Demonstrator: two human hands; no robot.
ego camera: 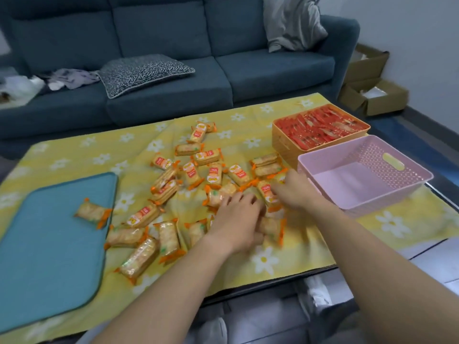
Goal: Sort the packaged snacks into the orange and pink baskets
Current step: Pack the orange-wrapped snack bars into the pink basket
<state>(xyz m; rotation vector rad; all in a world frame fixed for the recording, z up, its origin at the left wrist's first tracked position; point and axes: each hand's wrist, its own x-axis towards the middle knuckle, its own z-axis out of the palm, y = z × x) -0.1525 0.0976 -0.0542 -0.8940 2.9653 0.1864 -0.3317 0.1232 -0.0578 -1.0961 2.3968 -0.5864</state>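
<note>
A person leans over a low counter draped in a yellow flowered cloth (pixel 74 157), both arms reaching into a scatter of orange-wrapped cracker packets (pixel 213 175) spread across the middle of the counter. The left hand (pixel 238 219) lies fingers-down on packets near the front edge. The right hand (pixel 295 192) sits just beside it, close to the pink basket (pixel 367 150). Both are blurred, so whether either hand has closed on a packet cannot be told.

The pink basket stands empty at the right front corner. Behind it, touching or nearly so, the orange basket (pixel 280 137) is packed with red packets (pixel 323 127).

The step looks like gathering crackers for the pink basket. Scooping several together from the nearest cluster and lifting them clear of the basket's near wall would serve best. The path is short and unobstructed.

A teal mat (pixel 49 244) covers the left front corner and bears one stray packet (pixel 93 212). A blue sofa (pixel 173 33) runs behind the far edge.
</note>
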